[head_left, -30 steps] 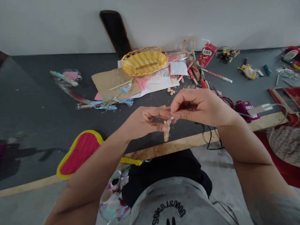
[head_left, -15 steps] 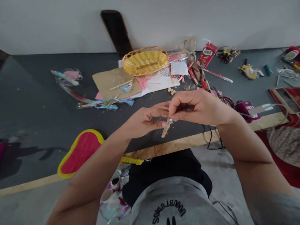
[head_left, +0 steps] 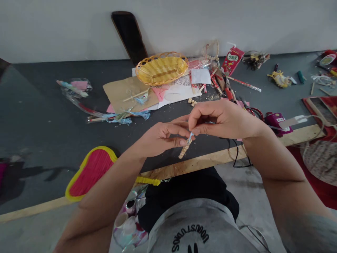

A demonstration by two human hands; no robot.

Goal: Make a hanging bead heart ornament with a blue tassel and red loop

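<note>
My left hand [head_left: 160, 140] pinches the tan ribbed piece [head_left: 183, 151] above the table's near edge [head_left: 205, 158]. My right hand [head_left: 223, 119] grips its blue strand [head_left: 191, 135]; handling that strand calls for steady fingertips.

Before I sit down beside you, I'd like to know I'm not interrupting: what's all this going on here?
The left hand and right hand meet above the dark table, around a small tan ridged piece. The right fingertips pinch a light blue bit at its upper end. Beyond the hands, a yellow woven basket sits by papers, and a dark phone leans against the wall.
</note>
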